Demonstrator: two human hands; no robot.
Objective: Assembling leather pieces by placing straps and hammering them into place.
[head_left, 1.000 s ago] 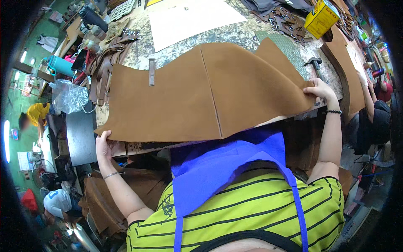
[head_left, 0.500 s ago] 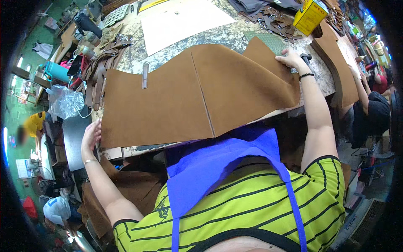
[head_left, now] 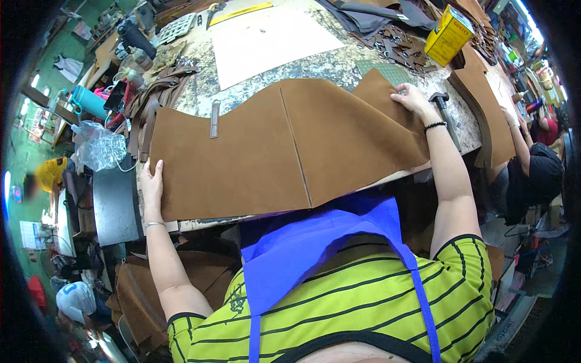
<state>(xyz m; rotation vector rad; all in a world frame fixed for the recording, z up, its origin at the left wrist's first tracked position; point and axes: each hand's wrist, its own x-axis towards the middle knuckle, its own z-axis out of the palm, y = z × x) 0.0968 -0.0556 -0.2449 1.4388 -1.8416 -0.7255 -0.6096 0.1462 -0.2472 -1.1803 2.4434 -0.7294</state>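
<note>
A large brown leather panel (head_left: 236, 163) lies over the worktable's near edge, with a seam down its middle and a small strap tab (head_left: 215, 120) at its upper edge. My left hand (head_left: 152, 189) grips the panel's left edge, its thumb on the top face and some fingers hidden. At the far right, my right hand (head_left: 415, 104) is closed on the panel's lifted edge, where the leather curls up and folds over. A hammer (head_left: 446, 118) lies just right of that hand.
A white sheet (head_left: 272, 48) lies beyond the panel. Brown straps (head_left: 163, 88) and a clear plastic bag (head_left: 100, 145) are at left. A yellow can (head_left: 449, 36), strap pieces with metal rings (head_left: 393, 49) and stacked brown panels (head_left: 484, 115) stand at right, near another person.
My left hand has moved up along the panel's left edge, its thumb now on top. The right hand stays on the far right part. The view has shifted slightly.
</note>
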